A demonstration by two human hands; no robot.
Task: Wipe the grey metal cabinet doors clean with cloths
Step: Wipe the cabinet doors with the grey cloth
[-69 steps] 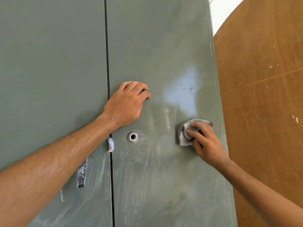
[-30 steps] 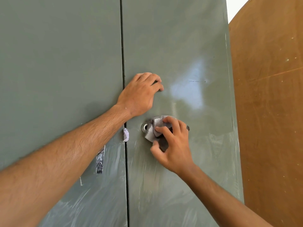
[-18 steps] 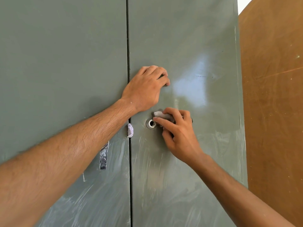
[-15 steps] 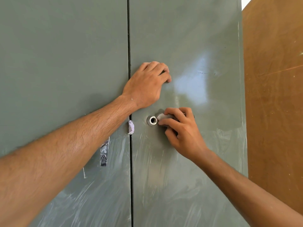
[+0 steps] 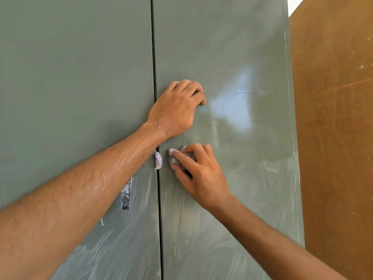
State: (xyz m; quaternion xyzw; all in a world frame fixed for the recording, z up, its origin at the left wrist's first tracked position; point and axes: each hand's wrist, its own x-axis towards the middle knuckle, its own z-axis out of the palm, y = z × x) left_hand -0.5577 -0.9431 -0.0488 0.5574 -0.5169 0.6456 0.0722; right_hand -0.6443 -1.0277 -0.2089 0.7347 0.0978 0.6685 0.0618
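Note:
Two grey metal cabinet doors fill the view, the left door [image 5: 70, 67] and the right door [image 5: 242, 47], split by a dark vertical seam. My left hand [image 5: 175, 110] rests on the right door beside the seam, its fingers bent and holding nothing I can see. Just below it, my right hand [image 5: 199, 176] grips a small wadded grey cloth [image 5: 173, 157] and presses it on the door over the round metal lock [image 5: 181, 147], which is mostly covered. Whitish smears streak the lower halves of both doors.
A worn metal handle [image 5: 126, 196] sits on the left door below my left forearm. A white scrap [image 5: 158, 160] sticks out of the seam beside the cloth. A brown wooden board [image 5: 333, 118] stands right of the cabinet.
My right hand carried the cloth from the right door's outer edge leftward to the lock and now rubs over it, covering most of it. The left hand stayed in place.

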